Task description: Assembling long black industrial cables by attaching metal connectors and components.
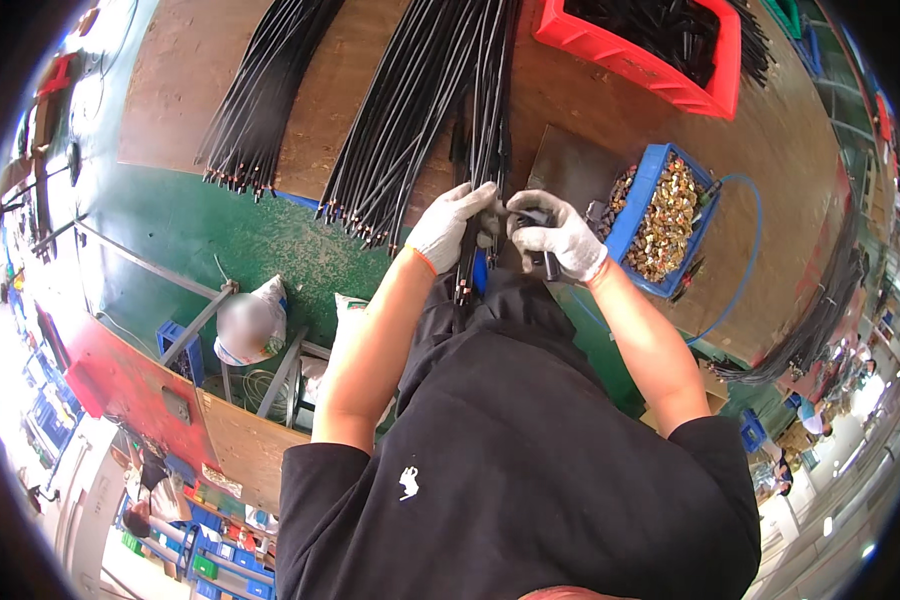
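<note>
Head view. Centre of frame: the left hand (455, 228), its grip closed on black cables (488, 130) whose long axis runs toward the upper edge. Just right of them, the right hand (562, 238) curls around a short black piece (551, 264).

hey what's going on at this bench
A person in white gloves is handling black cables at a brown table. The left hand grips some near their ends; the right hand, close beside, holds a small black piece. To the right sits a blue bin of small shiny parts, with a red crate of black pieces farther back.
</note>
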`<control>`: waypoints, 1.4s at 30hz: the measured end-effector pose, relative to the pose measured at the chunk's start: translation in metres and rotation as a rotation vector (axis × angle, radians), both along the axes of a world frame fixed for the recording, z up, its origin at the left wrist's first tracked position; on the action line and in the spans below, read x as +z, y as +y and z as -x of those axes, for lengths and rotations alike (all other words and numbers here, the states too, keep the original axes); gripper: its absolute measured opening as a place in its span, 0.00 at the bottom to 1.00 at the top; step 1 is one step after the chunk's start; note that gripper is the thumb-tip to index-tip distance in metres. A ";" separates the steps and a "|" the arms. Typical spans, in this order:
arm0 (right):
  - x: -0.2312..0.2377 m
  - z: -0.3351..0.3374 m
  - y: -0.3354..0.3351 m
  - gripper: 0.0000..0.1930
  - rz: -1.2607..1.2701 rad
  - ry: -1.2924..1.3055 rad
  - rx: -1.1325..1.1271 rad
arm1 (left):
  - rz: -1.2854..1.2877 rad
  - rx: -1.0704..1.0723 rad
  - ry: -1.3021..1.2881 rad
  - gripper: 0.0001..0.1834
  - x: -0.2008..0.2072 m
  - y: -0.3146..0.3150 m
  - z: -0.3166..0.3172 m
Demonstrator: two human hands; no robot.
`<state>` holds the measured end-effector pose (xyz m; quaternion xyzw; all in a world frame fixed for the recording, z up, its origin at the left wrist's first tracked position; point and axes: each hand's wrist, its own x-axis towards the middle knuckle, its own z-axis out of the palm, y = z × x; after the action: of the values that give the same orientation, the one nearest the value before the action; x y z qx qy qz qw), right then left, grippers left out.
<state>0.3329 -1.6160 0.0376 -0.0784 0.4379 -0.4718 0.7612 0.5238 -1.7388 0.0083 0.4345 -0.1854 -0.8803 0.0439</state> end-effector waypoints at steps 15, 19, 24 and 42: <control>-0.002 0.029 0.016 0.17 -0.234 0.286 0.064 | 0.209 -0.139 -0.057 0.09 -0.002 -0.006 -0.003; -0.002 0.001 -0.011 0.16 -0.110 0.392 0.249 | 0.175 -0.119 -0.050 0.09 0.005 0.001 0.004; -0.018 -0.015 0.002 0.20 -0.172 0.298 0.114 | 0.182 -0.074 -0.143 0.10 -0.010 0.008 0.001; 0.001 -0.017 0.092 0.24 -0.080 0.437 0.193 | 0.037 -0.060 -0.070 0.08 -0.019 0.014 0.016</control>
<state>0.3503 -1.5242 0.0389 -0.1898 0.6012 -0.3510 0.6924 0.5083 -1.7244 -0.0105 0.4584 -0.2161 -0.8619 0.0188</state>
